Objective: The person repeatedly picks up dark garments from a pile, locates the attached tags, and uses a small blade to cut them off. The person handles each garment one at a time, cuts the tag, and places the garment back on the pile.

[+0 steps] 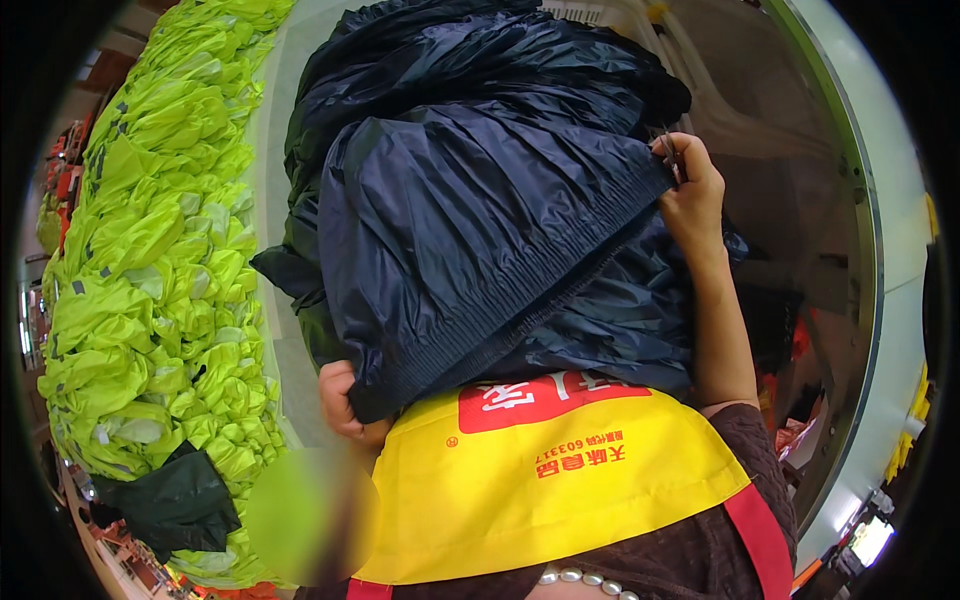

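A dark navy garment (490,210) of thin, shiny cloth lies before me, its gathered elastic waistband (520,285) pulled out in a slanting line. My left hand (343,398) is closed on the near left end of the band. At the far right end, my right hand (695,190) pinches the band's corner. A small metal tool, seemingly thread snips (669,150), shows between the right fingers, partly hidden by them. More navy cloth (480,60) is heaped behind and beneath the stretched garment.
A long heap of bright yellow-green garments (170,280) runs along the left, with a dark cloth piece (178,500) on its near end. A pale tabletop strip (290,60) lies between the heaps. To the right is a table with a metal edge (865,230). I wear a yellow apron (560,500).
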Tool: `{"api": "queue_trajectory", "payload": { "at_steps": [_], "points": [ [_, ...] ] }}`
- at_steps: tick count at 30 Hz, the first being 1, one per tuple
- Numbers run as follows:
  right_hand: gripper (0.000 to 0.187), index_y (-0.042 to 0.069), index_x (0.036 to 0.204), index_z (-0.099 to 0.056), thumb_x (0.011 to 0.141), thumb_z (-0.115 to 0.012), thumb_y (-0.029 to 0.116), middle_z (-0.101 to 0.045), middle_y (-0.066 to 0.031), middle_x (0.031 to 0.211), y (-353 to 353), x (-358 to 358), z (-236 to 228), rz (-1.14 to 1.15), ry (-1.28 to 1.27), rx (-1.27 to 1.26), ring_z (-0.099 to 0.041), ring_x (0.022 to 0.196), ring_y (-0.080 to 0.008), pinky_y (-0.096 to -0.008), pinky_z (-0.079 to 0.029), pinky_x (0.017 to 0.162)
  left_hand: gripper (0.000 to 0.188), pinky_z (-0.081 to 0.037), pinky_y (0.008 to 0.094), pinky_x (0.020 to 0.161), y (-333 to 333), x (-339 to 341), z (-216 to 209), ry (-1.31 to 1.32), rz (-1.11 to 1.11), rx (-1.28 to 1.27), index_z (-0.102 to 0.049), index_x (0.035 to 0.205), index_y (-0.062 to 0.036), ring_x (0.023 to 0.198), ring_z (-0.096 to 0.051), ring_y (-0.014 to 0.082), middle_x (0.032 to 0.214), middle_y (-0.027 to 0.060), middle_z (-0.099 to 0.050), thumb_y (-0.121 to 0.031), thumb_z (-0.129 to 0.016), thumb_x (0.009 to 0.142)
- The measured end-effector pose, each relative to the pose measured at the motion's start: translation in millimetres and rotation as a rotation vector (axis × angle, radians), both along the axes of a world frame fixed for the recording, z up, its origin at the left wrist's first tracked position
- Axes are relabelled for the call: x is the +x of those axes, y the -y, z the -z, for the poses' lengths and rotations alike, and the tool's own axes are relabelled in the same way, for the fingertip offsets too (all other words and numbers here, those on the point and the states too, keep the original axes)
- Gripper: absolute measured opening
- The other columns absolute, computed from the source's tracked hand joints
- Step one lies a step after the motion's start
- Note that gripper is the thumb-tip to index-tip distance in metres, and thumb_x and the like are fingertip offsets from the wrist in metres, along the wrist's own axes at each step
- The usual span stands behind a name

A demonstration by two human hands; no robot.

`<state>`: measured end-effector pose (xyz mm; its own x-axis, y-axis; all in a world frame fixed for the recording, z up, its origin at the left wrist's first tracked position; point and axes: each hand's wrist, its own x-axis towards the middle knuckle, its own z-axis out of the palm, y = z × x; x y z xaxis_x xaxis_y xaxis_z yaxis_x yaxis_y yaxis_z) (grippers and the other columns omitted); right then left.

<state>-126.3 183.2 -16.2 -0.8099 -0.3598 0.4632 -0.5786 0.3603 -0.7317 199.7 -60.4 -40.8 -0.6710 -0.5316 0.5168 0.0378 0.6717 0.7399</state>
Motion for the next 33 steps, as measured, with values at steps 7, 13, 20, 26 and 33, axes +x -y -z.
{"api": "queue_trajectory", "payload": {
  "at_steps": [7, 13, 20, 26, 33],
  "points": [
    [0.022, 0.005, 0.091, -0.053, 0.075, -0.069, 0.002, -0.051, 0.0034, 0.084, 6, 21, 2, -0.193, 0.467, -0.204, -0.045, 0.074, -0.0034, -0.0163, -0.037, 0.067, 0.013, -0.043, 0.0293, 0.072, 0, -10, 5, 0.090, 0.041, 0.148, -0.051, 0.088, -0.0015, 0.076, -0.055, 0.0216, 0.084, 0.0113, -0.055, -0.003, -0.059, 0.077],
    [0.026, 0.006, 0.093, -0.052, 0.074, -0.070, 0.003, -0.050, 0.0039, 0.088, 0, 27, -1, -0.263, 0.672, -0.203, -0.045, 0.077, -0.0038, -0.0169, -0.037, 0.070, 0.043, -0.047, 0.0344, 0.070, -4, -18, -13, 0.074, 0.062, -0.025, -0.055, 0.111, -0.0002, 0.076, -0.059, 0.0298, 0.088, 0.0152, -0.059, -0.004, -0.064, 0.069],
    [0.025, 0.004, 0.094, -0.053, 0.075, -0.069, 0.002, -0.052, -0.0007, 0.083, -10, 30, -13, -0.211, 0.453, -0.023, -0.049, 0.075, -0.0081, -0.0195, -0.040, 0.071, 0.032, -0.049, 0.0335, 0.070, 16, -14, -50, 0.115, -0.040, 0.012, -0.059, 0.099, -0.0017, 0.077, -0.061, 0.0284, 0.088, 0.0150, -0.062, -0.009, -0.068, 0.070],
    [0.023, 0.001, 0.094, -0.054, 0.075, -0.067, -0.002, -0.053, -0.0022, 0.081, -13, 28, -5, -0.200, 0.265, 0.029, -0.049, 0.073, -0.0080, -0.0191, -0.040, 0.069, 0.038, -0.046, 0.0325, 0.071, 25, -21, -70, 0.341, 0.287, -0.219, -0.058, 0.093, -0.0034, 0.077, -0.058, 0.0278, 0.084, 0.0129, -0.058, -0.003, -0.069, 0.057],
    [0.023, 0.001, 0.095, -0.054, 0.075, -0.065, -0.003, -0.056, -0.0022, 0.084, -18, 29, 1, -0.189, 0.334, -0.075, -0.052, 0.078, -0.0075, -0.0198, -0.041, 0.072, 0.050, -0.042, 0.0301, 0.049, 42, -54, -126, 0.869, 0.594, -0.028, -0.065, 0.096, -0.0031, 0.052, -0.055, 0.0228, 0.059, 0.0068, -0.057, -0.023, -0.084, 0.054]
  ]
}}
